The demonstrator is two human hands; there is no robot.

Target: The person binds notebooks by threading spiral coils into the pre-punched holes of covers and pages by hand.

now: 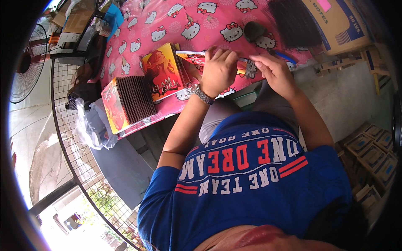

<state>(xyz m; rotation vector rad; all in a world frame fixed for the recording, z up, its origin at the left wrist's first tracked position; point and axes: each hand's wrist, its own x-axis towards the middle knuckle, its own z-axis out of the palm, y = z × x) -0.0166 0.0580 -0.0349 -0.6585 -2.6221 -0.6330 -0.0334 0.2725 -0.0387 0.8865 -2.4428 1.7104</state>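
Note:
My left hand point(220, 71), with a watch at its wrist, is closed on a thin notebook point(190, 57) with a yellow and red cover, tilted up on its edge above the table. My right hand point(277, 76) is just right of it, fingers stretched toward the notebook's right end, with no held thing visible. A small grey object point(250, 69) lies by its fingertips; its kind is unclear. To the left, a yellow and red spiral notebook point(161, 73) lies on others, and beside it is a stack of spiral-bound notebooks point(134, 100), dark coils facing right.
The table point(161, 19) wears a pink cat-print cloth. A dark cup point(253, 31), a blue-handled tool point(286, 57), a heap of black coils point(293, 23) and a cardboard box point(341, 27) are at right. A plastic bag point(90, 125) hangs near the left corner; a fan point(28, 62) stands beyond.

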